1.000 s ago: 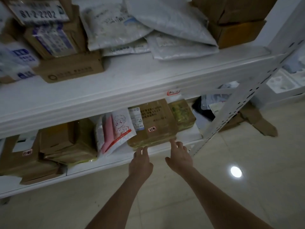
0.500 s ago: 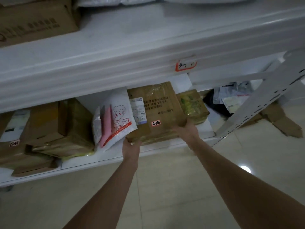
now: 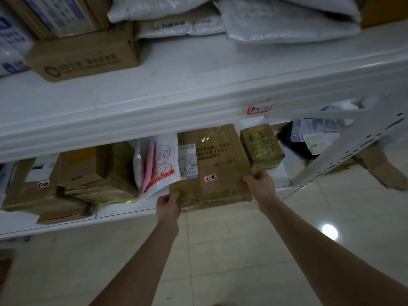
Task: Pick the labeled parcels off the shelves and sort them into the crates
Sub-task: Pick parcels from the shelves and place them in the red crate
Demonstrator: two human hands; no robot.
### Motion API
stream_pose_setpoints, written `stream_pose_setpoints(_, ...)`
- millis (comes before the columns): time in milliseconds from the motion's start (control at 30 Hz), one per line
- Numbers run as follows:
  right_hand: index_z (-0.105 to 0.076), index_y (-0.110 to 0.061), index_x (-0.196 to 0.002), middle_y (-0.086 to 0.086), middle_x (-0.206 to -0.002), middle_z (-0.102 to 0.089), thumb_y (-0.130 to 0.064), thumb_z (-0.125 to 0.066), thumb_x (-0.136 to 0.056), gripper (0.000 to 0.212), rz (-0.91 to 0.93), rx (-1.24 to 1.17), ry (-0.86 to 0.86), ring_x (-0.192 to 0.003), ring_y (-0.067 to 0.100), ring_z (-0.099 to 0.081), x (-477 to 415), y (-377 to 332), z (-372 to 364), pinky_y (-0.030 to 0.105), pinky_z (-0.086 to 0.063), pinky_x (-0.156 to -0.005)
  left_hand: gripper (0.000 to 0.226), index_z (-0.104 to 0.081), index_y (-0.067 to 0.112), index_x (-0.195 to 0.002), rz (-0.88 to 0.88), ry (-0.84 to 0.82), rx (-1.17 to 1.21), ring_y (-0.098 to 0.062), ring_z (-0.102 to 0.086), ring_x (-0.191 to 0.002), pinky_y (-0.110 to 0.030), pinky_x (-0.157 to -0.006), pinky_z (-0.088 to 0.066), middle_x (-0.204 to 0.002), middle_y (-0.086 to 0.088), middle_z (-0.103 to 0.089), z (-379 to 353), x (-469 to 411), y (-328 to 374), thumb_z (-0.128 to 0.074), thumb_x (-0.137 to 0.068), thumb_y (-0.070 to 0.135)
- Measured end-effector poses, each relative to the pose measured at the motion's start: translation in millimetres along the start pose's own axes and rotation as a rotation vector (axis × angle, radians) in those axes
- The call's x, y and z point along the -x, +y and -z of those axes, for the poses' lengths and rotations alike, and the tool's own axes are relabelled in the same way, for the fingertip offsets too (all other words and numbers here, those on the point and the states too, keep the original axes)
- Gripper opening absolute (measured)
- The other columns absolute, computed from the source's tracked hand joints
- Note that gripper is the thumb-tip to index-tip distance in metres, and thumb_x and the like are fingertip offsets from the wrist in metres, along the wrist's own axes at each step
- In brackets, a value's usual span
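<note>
Both hands grip the labeled brown parcel (image 3: 212, 168) at the lower shelf (image 3: 123, 214) front edge: left hand (image 3: 167, 206) curled round its near-left corner, right hand (image 3: 259, 186) round its right corner. A smaller box (image 3: 261, 147) sits just beside it.

Both hands grip the taped cardboard parcel (image 3: 212, 168) on the lower shelf (image 3: 123, 212): left hand (image 3: 167, 206) at its near-left corner, right hand (image 3: 258, 186) at its near-right.
</note>
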State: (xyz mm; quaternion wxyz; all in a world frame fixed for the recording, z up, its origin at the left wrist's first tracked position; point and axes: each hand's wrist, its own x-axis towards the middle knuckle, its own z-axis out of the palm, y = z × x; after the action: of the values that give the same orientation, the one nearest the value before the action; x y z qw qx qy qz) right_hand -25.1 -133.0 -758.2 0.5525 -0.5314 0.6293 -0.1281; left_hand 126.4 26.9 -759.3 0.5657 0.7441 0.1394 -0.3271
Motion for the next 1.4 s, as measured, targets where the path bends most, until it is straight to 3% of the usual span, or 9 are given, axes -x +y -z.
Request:
stream_pose_setpoints(133, -0.052, -0.008, -0.120, 0.007, -0.101, -0.063, -0.015, -0.061, -0.083, 0.038, -0.061, 0.071, -0.048, -0.083, 0.021, -0.060, 20, 20, 6, 0.036, -0.052, -0.071, 0.031, -0.054, 0.019, -0.116, 0.047, -0.038, -0.082, -0.016, -0.051, -0.078, -0.026, -0.063, -0.039, -0.095, -0.006, -0.058, 18, 9, -9, -0.049, -0.090, 0.003)
stream_pose_setpoints(233, -0.046, -0.018, -0.135, 0.007, -0.116, -0.062, -0.026, -0.063, -0.086, 0.053, -0.060, 0.144, -0.108, -0.097, 0.024, -0.061, 34, 32, 8, 0.040, -0.053, -0.085, 0.031, -0.059, 0.023, -0.102, 0.068, -0.105, -0.209, -0.012, -0.045, -0.067, -0.026, -0.058, -0.031, -0.080, 0.000, -0.056, 25, 15, -13, -0.045, -0.087, 0.000)
stream_pose_setpoints(333, -0.054, -0.020, -0.127, 0.001, -0.115, -0.065, -0.045, -0.068, -0.081, 0.054, -0.055, 0.239, -0.126, -0.100, 0.023, -0.063, 41, 42, 10, 0.047, -0.053, -0.090, 0.017, -0.058, 0.022, -0.083, 0.088, -0.134, -0.281, -0.011, -0.046, -0.069, -0.026, -0.059, -0.032, -0.081, 0.003, -0.056, 30, 21, -13, -0.052, -0.089, 0.008)
stream_pose_setpoints(400, -0.059, -0.018, -0.119, 0.000, -0.106, -0.067, -0.048, -0.068, -0.081, 0.050, -0.073, 0.255, -0.116, -0.095, 0.023, -0.065, 42, 44, 12, 0.047, -0.054, -0.088, 0.011, -0.059, 0.021, -0.091, 0.073, -0.148, -0.253, -0.014, -0.054, -0.078, -0.027, -0.067, -0.042, -0.089, 0.001, -0.061, 32, 22, -14, -0.055, -0.090, 0.011)
stream_pose_setpoints(567, -0.063, -0.010, -0.114, 0.004, -0.094, -0.064, -0.043, -0.063, -0.088, 0.042, -0.099, 0.257, -0.107, -0.088, 0.026, -0.065, 47, 33, 20, 0.046, -0.056, -0.084, 0.027, -0.056, 0.013, -0.115, 0.034, -0.151, -0.253, -0.025, -0.060, -0.101, -0.042, -0.095, -0.049, -0.111, -0.007, -0.063, 35, 24, -10, -0.061, -0.090, 0.020)
stream_pose_setpoints(800, -0.062, -0.005, -0.116, 0.011, -0.105, -0.065, -0.032, -0.070, -0.085, 0.041, -0.253, 0.242, -0.187, -0.096, 0.030, -0.063, 71, 46, 44, 0.046, -0.056, -0.086, 0.028, -0.056, 0.012, -0.114, 0.059, -0.200, -0.412, -0.026, -0.060, -0.096, -0.034, -0.077, -0.049, -0.111, -0.011, -0.062, 56, 57, -12, -0.064, -0.089, 0.022)
stream_pose_setpoints(1000, -0.055, -0.013, -0.113, 0.011, -0.110, -0.061, -0.015, -0.069, -0.086, 0.030, -0.293, 0.221, -0.268, -0.102, 0.031, -0.060, 105, 41, 62, 0.050, -0.054, -0.089, 0.035, -0.058, 0.012, -0.124, 0.160, -0.212, -0.426, -0.028, -0.060, -0.098, -0.037, -0.083, -0.052, -0.112, -0.011, -0.064, 78, 98, -15, -0.061, -0.089, 0.010)
stream_pose_setpoints(1200, -0.056, -0.001, -0.109, 0.019, -0.108, -0.063, 0.004, -0.065, -0.078, 0.033, -0.347, 0.150, -0.288, -0.099, 0.035, -0.062, 143, 37, 71, 0.051, -0.055, -0.086, 0.045, -0.051, 0.005, -0.126, 0.157, -0.187, -0.513, -0.028, -0.058, -0.096, -0.036, -0.078, -0.050, -0.114, -0.014, -0.061, 96, 133, 3, -0.063, -0.083, 0.004)
stream_pose_setpoints(1400, -0.054, -0.001, -0.114, 0.016, -0.108, -0.061, 0.002, -0.062, -0.084, 0.032, -0.301, 0.108, -0.310, -0.101, 0.033, -0.059, 168, 11, 73, 0.047, -0.054, -0.081, 0.048, -0.047, 0.007, -0.131, 0.100, -0.157, -0.510, -0.026, -0.054, -0.101, -0.038, -0.084, -0.048, -0.125, -0.014, -0.058, 111, 157, 29, -0.062, -0.085, 0.005)
